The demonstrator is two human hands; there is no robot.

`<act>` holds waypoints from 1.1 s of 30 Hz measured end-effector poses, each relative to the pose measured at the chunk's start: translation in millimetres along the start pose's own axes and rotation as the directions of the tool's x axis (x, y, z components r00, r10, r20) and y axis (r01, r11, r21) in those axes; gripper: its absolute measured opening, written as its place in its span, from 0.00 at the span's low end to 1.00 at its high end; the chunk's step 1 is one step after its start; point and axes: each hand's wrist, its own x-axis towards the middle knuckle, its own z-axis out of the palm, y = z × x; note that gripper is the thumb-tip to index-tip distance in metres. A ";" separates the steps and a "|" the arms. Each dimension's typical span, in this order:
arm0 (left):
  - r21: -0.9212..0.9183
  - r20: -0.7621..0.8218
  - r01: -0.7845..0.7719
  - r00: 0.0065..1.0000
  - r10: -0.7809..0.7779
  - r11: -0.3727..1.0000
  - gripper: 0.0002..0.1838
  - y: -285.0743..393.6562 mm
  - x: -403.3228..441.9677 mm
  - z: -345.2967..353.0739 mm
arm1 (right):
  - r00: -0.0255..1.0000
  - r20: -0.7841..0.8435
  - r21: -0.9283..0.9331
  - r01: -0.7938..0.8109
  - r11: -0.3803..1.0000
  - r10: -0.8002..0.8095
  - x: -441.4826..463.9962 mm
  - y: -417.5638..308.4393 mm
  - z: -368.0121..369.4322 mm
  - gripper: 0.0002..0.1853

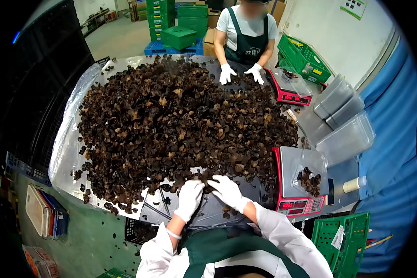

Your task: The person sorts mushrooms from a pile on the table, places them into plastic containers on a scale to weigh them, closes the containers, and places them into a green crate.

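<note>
A wide heap of dark brown wood ear mushrooms (180, 120) covers most of the table. My left hand (190, 197), in a white glove, is at the heap's near edge with its fingers drawn together; whatever they hold is too small to make out. Just to its right, my right hand (228, 191), also gloved, reaches in with fingers apart, touching dark pieces between the two hands. To the right, a red scale (297, 206) carries a clear plastic tub (314, 160) lying on its platform with some mushrooms in it.
Across the table, a person's white-gloved hands (240, 74) rest by the heap, near a second red scale (295, 98). Clear tubs (347, 139) stand at the right. Green crates (336, 241) are at the lower right, and a black crate (136, 231) sits below the table's edge.
</note>
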 end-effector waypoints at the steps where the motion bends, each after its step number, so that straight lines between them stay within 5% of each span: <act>1: -0.027 0.026 -0.011 1.000 0.012 1.000 0.12 5.8 -11.8 -4.7 | 1.000 0.006 0.014 0.010 1.000 -0.010 -16.5 -2.8 -2.3 0.25; 6: -0.159 0.133 0.120 0.986 -0.100 0.980 0.10 21.2 -56.3 -16.9 | 0.998 0.056 0.089 -0.034 0.995 0.029 -73.3 -2.7 -21.3 0.25; 9: -0.111 -0.004 0.209 0.977 -0.211 0.972 0.22 18.3 -49.6 -24.5 | 0.986 0.060 0.102 -0.161 0.982 0.156 -70.8 1.5 -27.6 0.27; 11: -0.089 0.082 0.269 0.962 -0.262 0.959 0.29 14.1 -42.7 -19.3 | 0.975 0.094 0.129 -0.214 0.968 0.203 -50.2 -2.7 -28.5 0.34; 16: -0.116 0.189 0.058 0.981 -0.035 0.992 0.19 9.7 -39.9 4.3 | 0.980 0.148 -0.107 -0.114 0.988 0.130 -13.6 -6.9 3.5 0.45; 21: -0.181 0.257 0.170 0.959 -0.121 0.969 0.21 19.8 -68.2 -15.9 | 0.981 0.138 0.023 0.132 0.991 -0.134 -68.5 -1.5 0.8 0.23; 25: -0.224 0.263 0.313 0.931 -0.252 0.923 0.35 22.6 -82.5 -23.3 | 0.999 0.012 0.161 -0.035 0.986 0.033 -97.1 -6.6 -45.1 0.25; 29: -0.181 0.268 0.272 0.938 -0.219 0.945 0.43 27.8 -72.5 -14.9 | 0.909 -0.021 0.242 -0.399 0.884 0.416 -122.7 2.3 -54.2 0.44; 33: -0.136 0.298 0.202 0.942 -0.154 0.970 0.46 32.4 -46.7 -4.0 | 0.947 0.067 0.086 -0.320 0.944 0.315 -124.9 1.8 -32.9 0.56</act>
